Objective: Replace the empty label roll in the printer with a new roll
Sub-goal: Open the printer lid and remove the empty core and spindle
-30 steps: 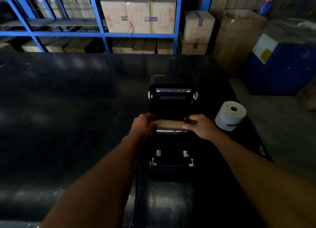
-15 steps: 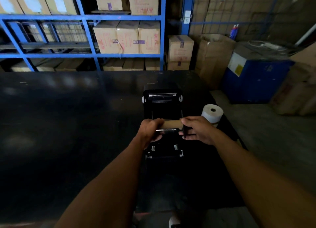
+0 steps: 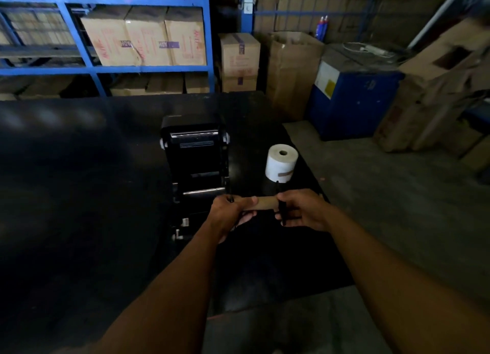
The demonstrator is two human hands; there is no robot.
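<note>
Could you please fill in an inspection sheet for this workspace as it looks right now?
Surface: dark table, mostly bare.
Job's things: black printer with lid open; empty cardboard core on a black spindle, held clear of the printer to its right; new white label roll standing on end right of the printer.
Clutter: nothing seen on the table.
Grippers: left hand and right hand each grip one end of the core.
Cables: nothing seen clearly.
Surroundings: blue shelving with cartons; blue bin on the floor.

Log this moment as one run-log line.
printer open | empty core held by left hand, right hand | new roll on table
</note>
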